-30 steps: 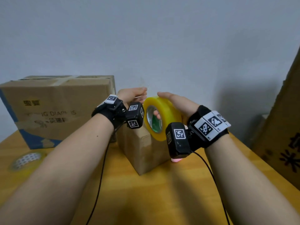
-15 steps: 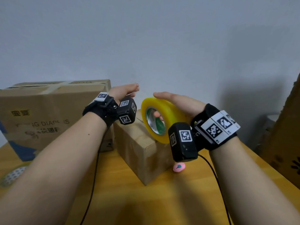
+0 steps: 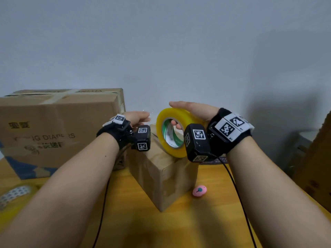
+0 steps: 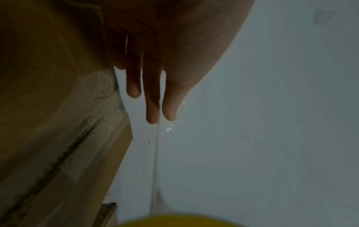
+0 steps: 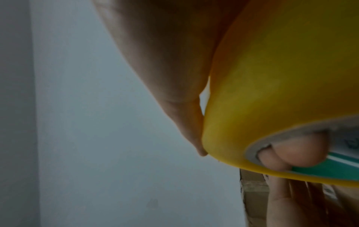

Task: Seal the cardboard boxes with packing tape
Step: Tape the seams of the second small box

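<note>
A small cardboard box (image 3: 161,174) stands on the wooden table (image 3: 161,230), one corner toward me. Above its top my right hand (image 3: 173,114) grips a yellow tape roll (image 3: 170,135), thumb over the rim and fingers through the core (image 5: 299,152). My left hand (image 3: 146,117) is just left of the roll. In the left wrist view its thumb and fingertips (image 4: 153,116) pinch the end of a clear tape strip (image 4: 156,161) that runs back to the roll (image 4: 180,222). A large taped cardboard box (image 3: 59,126) stands at the left against the wall.
A small pink object (image 3: 199,190) lies on the table right of the small box. Another tape roll (image 3: 14,194) lies at the near left edge. A tall piece of cardboard (image 3: 318,167) leans at the right. Black cables hang from both wrists.
My left hand has drawn a little to the left, away from the roll, opening a short gap spanned by tape. The pink object has come into sight below my right wrist.
</note>
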